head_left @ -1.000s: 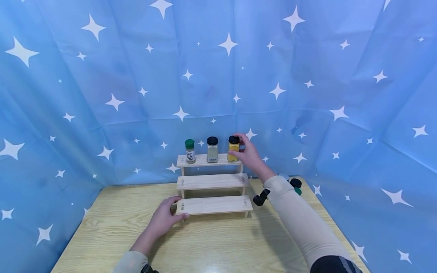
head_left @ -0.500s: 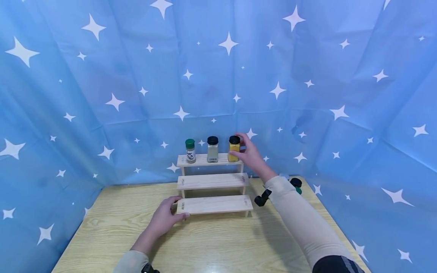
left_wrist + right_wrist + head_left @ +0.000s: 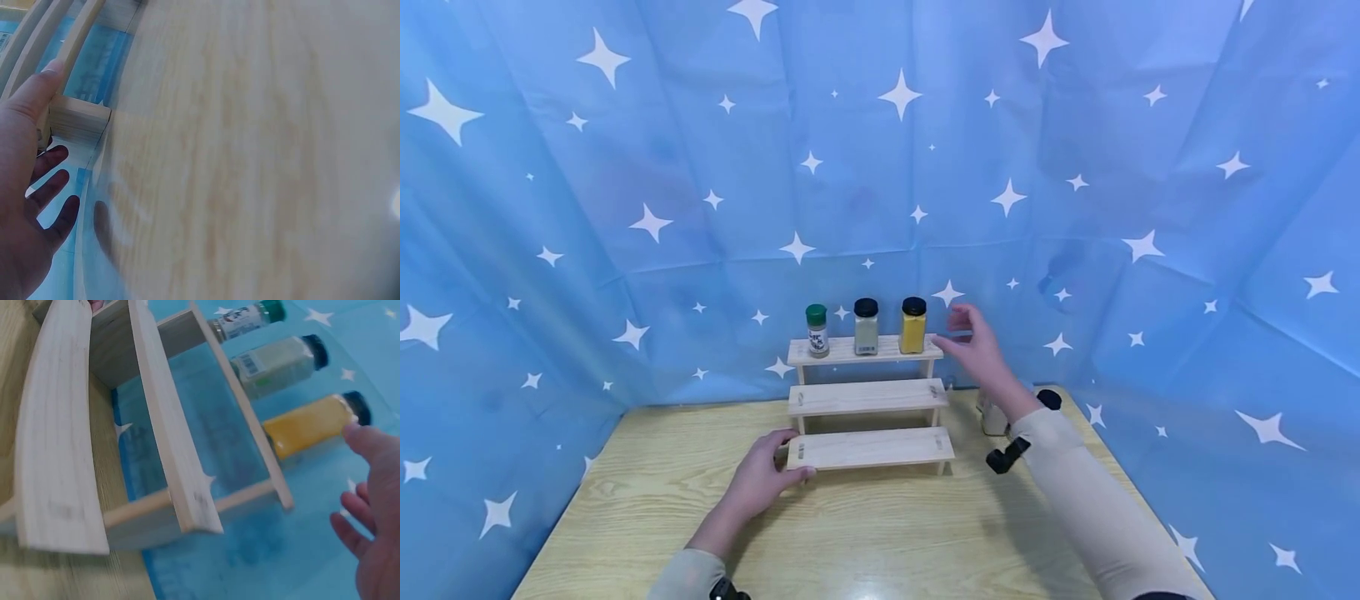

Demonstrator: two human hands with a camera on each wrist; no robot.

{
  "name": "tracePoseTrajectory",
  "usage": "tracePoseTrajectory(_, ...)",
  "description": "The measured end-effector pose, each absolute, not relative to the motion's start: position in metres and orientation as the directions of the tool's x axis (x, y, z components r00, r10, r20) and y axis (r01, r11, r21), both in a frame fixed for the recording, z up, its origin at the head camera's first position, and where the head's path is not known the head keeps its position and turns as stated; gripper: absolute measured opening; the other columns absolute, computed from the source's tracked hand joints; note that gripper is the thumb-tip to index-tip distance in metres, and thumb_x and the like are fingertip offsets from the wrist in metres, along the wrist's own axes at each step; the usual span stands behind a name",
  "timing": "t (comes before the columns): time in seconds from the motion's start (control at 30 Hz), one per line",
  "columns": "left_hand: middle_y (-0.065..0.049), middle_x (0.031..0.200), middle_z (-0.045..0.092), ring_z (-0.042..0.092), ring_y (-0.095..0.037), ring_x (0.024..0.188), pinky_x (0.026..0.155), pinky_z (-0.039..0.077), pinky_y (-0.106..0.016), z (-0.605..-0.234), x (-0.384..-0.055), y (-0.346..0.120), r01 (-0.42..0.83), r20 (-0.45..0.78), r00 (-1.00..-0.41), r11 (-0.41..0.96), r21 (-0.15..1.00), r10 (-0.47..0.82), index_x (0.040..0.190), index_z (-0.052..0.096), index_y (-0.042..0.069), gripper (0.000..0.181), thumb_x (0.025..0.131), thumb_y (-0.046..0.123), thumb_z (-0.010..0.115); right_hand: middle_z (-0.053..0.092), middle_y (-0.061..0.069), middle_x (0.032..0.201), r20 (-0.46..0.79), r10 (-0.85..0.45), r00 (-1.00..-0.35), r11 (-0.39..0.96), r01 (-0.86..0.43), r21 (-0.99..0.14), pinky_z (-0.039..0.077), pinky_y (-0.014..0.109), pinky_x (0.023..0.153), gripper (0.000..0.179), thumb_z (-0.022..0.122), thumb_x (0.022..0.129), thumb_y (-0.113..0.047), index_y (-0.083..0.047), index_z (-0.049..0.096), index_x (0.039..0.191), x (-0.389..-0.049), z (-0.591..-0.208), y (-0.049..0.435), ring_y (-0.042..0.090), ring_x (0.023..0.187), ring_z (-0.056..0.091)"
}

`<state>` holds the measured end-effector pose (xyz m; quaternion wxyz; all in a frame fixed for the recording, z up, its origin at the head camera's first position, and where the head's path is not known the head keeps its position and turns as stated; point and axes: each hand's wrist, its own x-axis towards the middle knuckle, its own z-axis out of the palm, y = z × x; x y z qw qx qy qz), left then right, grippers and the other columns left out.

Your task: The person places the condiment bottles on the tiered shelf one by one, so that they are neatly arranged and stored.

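Observation:
A three-step wooden display rack (image 3: 868, 448) stands on the table. My left hand (image 3: 760, 479) grips the left end of its lowest step, thumb at the front edge; in the left wrist view its other fingers (image 3: 50, 187) spread beside the rack's leg. On the top step three spice jars stand upright: a green-capped one (image 3: 817, 337) at left, a black-capped one with pale contents (image 3: 866, 332) in the middle, and a black-capped yellow one (image 3: 913, 331) at right. My right hand (image 3: 981, 350) is just right of the yellow jar, fingers loosely bent, holding nothing.
More jars stand on the table to the right of the rack, partly hidden by my right forearm: a clear-sided one (image 3: 995, 418) and a black cap (image 3: 1049, 399). A blue star-printed cloth (image 3: 700, 208) hangs behind and along both sides of the wooden table (image 3: 685, 450).
My right hand has let go of the yellow spice jar and moved right, away from it. The jar stays upright on the top step. My left hand has not moved.

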<state>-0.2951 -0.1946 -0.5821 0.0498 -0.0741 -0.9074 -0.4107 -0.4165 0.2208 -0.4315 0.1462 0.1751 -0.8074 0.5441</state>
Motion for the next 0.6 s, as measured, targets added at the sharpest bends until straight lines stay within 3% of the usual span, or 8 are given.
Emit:
tracePoseTrajectory(0.27, -0.016, 0.154, 0.062, 0.056, -0.041, 0.144, 0.115, 0.052, -0.061, -0.581, -0.295, -0.195, 0.175, 0.145, -0.984, 0.667, 0.724, 0.101, 0.150, 0.065, 0.013, 0.077, 0.089, 0.049, 0.094, 0.060, 0.020, 0.140, 0.424, -0.081, -0.902, 0.478, -0.409, -0.777, 0.052, 0.060, 0.112, 0.044, 0.079, 0.107, -0.023, -0.002, 0.060, 0.141, -0.375, -0.445, 0.279, 0.042, 0.129, 0.059)
tracePoseTrajectory(0.6, -0.016, 0.157, 0.060, 0.054, -0.042, 0.146, 0.115, 0.051, -0.063, -0.584, -0.297, -0.197, 0.183, 0.151, -0.983, 0.664, 0.725, 0.105, 0.151, 0.064, 0.013, 0.080, 0.088, 0.052, 0.094, 0.060, 0.022, 0.134, 0.481, 0.037, -0.876, 0.631, -0.352, -0.691, 0.056, 0.053, 0.103, 0.040, 0.077, 0.108, -0.021, 0.003, 0.063, 0.137, -0.329, -0.473, 0.336, 0.038, 0.123, 0.062)
